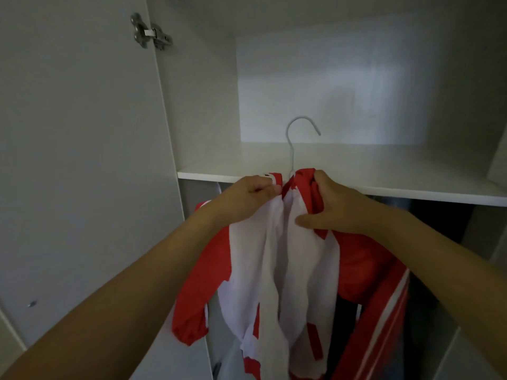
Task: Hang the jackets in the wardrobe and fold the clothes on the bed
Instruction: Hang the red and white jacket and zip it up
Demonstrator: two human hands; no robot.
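A red and white jacket (274, 270) hangs from a white wire hanger (297, 133) that I hold up in front of the open wardrobe (329, 165). The hanger's hook rises free above the collar, level with the shelf, and is hooked on nothing. My left hand (247, 200) pinches the left side of the collar. My right hand (329, 204) grips the right side of the collar, thumb across the white lining. The jacket's sleeves droop on both sides. The hanger's shoulders are hidden inside the cloth.
The white shelf edge (411, 193) runs just behind my hands, with a dark hanging space (439, 229) beneath it. The wardrobe door (82, 160) stands open at the left, its metal hinge (151, 34) near the top. No rail is visible.
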